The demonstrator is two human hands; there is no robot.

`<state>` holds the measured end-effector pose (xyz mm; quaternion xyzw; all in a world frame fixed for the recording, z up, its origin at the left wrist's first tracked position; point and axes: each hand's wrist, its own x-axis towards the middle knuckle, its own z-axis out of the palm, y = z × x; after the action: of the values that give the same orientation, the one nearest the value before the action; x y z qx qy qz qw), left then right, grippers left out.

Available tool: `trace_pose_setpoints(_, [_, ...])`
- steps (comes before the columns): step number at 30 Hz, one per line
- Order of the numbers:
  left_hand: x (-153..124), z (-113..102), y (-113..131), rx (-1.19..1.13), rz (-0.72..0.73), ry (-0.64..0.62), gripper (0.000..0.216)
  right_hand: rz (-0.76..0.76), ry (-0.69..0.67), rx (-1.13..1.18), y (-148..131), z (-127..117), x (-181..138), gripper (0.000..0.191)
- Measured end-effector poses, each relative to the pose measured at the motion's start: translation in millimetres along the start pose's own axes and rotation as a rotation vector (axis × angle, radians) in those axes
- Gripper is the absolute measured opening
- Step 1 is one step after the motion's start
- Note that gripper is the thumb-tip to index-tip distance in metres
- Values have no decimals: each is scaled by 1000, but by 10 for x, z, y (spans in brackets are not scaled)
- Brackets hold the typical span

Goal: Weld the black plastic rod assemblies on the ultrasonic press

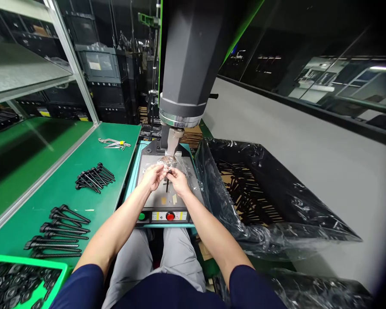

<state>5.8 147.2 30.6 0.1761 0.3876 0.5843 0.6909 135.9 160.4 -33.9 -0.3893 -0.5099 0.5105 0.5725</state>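
My left hand and right hand bunch fingertips around the black stem, just in front of the metal tool — presumably steadying it. Whether either clamps, I cannot tell. Black screws lie grouped on the tabletop — likely for easy reach.

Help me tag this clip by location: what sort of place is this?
Likely a factory workstation, judging by the faceted dark-grey machine, round red push-button and green plastic bin of small black parts.
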Motion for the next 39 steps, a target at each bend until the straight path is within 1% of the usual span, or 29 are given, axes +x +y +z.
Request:
trace_pose_setpoints(2, [35, 45, 70, 33, 18, 2, 14, -70, 97, -91, -68, -55, 146, 35])
trace_pose_setpoints(5, [87, 80, 154, 65, 37, -13, 16, -151, 228, -312, -168, -142, 357, 35])
trace_pose_setpoints(6, [106, 85, 172, 74, 36, -12, 16, -167, 253, -360, -188, -156, 421, 35])
trace_pose_setpoints(8, [142, 87, 188, 94, 28, 1, 15, -176, 268, -378, -194, -153, 530, 34])
trace_pose_setpoints(11, [184, 73, 184, 111, 29, 22, 15, -154, 241, -301, -137, -98, 645, 33])
trace_pose_setpoints(14, [202, 45, 170, 115, 33, 32, 16, -156, 245, -288, -62, -56, 695, 32])
trace_pose_setpoints(19, [217, -14, 153, 125, 38, 48, 14, -131, 145, -225, -29, -100, 658, 39])
trace_pose_setpoints(24, [247, -59, 121, 133, 35, 43, 14, -109, 172, -197, -35, -142, 641, 35])
trace_pose_setpoints(27, [255, -65, 101, 129, 38, 40, 14, -82, 199, -186, -16, -120, 662, 32])
trace_pose_setpoints(31, [243, -61, 74, 138, 46, 41, 15, -88, 233, -172, 18, -74, 635, 33])
trace_pose_setpoints(34, [230, -67, 44, 167, 55, 49, 15, -57, 221, -57, 47, -89, 565, 38])
trace_pose_setpoints(37, [233, -85, 5, 196, 66, 57, 15, 69, 240, 148, 66, -185, 485, 45])
trace_pose_setpoints(39, [252, -102, -24, 218, 80, 67, 15, 138, 228, 284, 63, -284, 438, 46])
